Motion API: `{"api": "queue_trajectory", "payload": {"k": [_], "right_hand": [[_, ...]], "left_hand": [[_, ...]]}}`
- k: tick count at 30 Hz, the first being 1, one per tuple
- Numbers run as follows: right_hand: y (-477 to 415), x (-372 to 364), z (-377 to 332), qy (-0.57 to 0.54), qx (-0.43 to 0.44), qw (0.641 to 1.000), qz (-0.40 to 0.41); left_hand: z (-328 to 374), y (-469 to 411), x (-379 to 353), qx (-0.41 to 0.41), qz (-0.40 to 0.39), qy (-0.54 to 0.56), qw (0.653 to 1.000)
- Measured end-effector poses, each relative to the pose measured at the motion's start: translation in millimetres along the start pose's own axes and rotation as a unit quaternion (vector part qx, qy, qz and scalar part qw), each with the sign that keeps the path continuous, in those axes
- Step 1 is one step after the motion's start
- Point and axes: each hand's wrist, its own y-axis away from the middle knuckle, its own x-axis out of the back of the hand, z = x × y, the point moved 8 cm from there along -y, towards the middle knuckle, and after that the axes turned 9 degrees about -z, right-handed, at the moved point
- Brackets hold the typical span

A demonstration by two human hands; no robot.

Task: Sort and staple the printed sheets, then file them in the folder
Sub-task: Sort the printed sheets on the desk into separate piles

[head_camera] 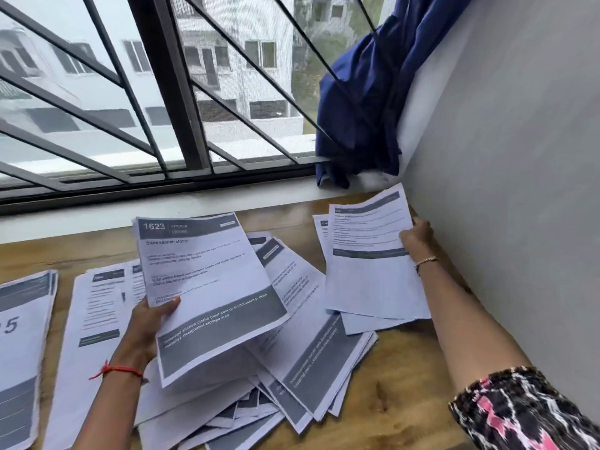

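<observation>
My left hand (147, 323) grips a small bundle of printed sheets (207, 287) by its left edge and holds it up above the table; the top page reads "1623 KITCHEN". My right hand (417, 237) holds the right edge of another printed sheet (370, 264) at the far right, low over a small pile beside the wall. Between them a loose heap of printed sheets (302, 345) is spread across the wooden table (399, 401). No stapler or folder is in view.
Two more stacks of pages lie at the left: one (22, 352) at the table's left edge and one (97, 319) beside it. A barred window runs along the back. A blue curtain (360, 102) hangs at the right corner against the grey wall (506, 157).
</observation>
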Motion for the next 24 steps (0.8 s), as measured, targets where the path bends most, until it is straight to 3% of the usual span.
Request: {"api": "queue_trajectory", "payload": {"k": [3, 11, 14, 24], "right_hand": [[4, -13, -16, 0.122, 0.034, 0.992, -0.02], [56, -121, -9, 0.278, 0.071, 0.928, -0.239], [67, -142, -4, 0.325, 0.077, 0.91, -0.247], [72, -140, -10, 0.328, 0.121, 0.897, -0.27]], "left_hand": [[1, 0, -4, 0.003, 0.004, -0.003, 1.0], [7, -5, -14, 0.01, 0.002, -0.012, 1.0], [9, -3, -18, 0.011, -0.009, -0.014, 1.0], [0, 6, 2, 0.029, 0.0, 0.012, 1.0]]}}
